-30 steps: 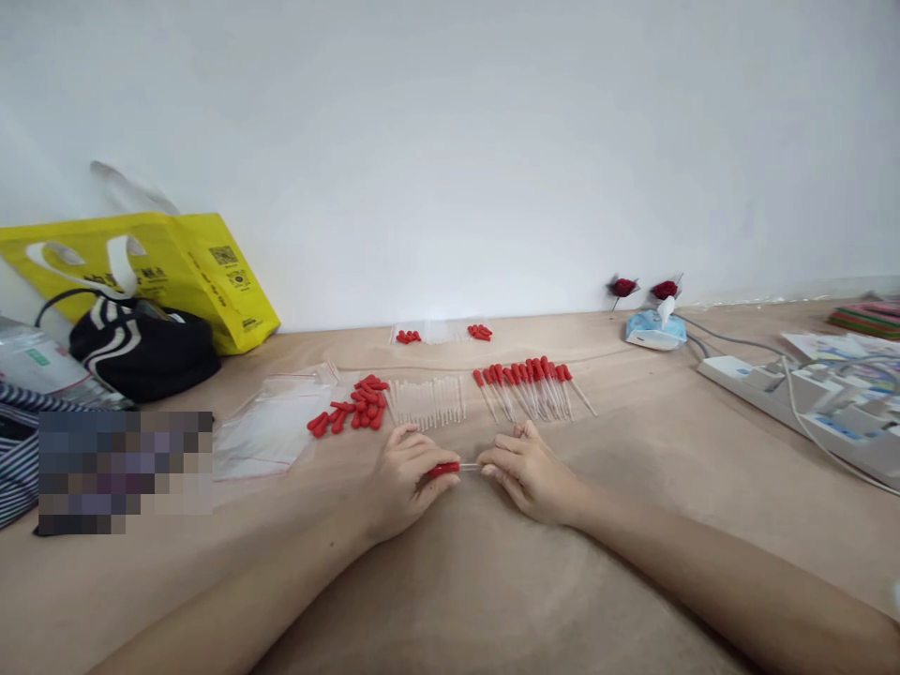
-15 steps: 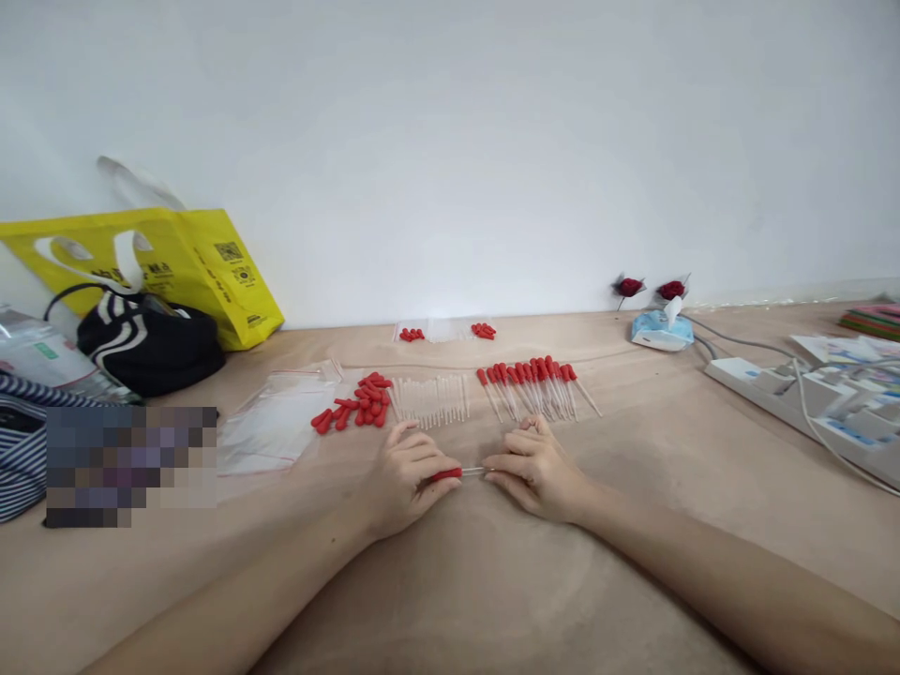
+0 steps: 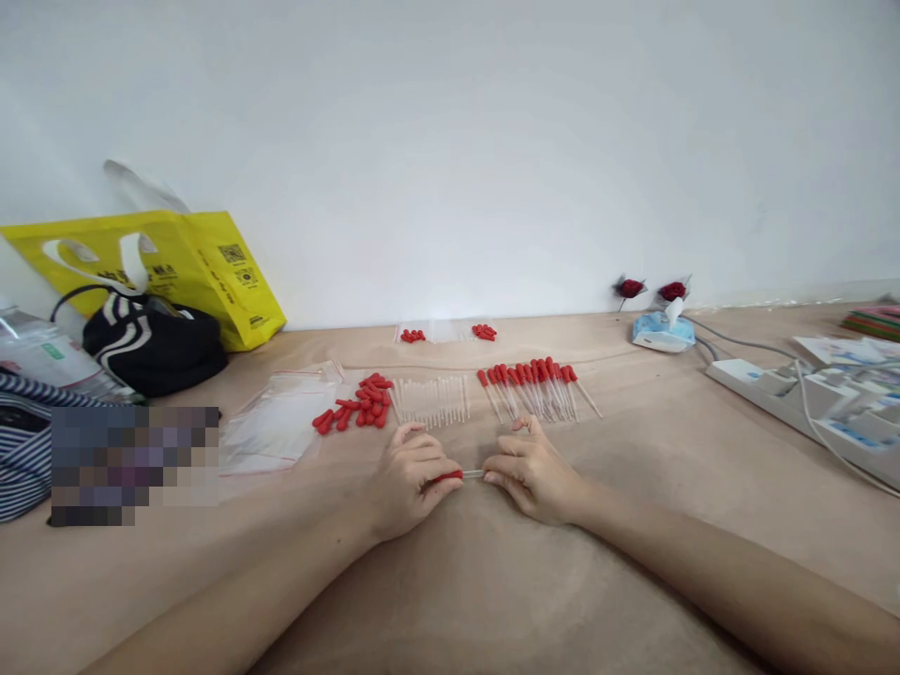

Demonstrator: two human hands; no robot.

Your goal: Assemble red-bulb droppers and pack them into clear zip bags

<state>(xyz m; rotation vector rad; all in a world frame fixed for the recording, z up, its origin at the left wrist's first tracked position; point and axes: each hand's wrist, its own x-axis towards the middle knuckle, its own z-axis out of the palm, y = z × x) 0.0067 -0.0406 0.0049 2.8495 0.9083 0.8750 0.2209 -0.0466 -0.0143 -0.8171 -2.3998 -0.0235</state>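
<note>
The grip of the left hand (image 3: 412,480) is closed on a red bulb (image 3: 450,475), the right hand's (image 3: 534,472) on a clear tube (image 3: 473,474) between them. Capped tubes (image 3: 545,372) lie assembled; bare tubes (image 3: 430,401) and loose bulbs (image 3: 369,398) lie unjoined.

The right hand (image 3: 535,476) hides 1 end of the clear tube (image 3: 473,473).

The bag (image 3: 239,295) is yellow with black print.
</note>
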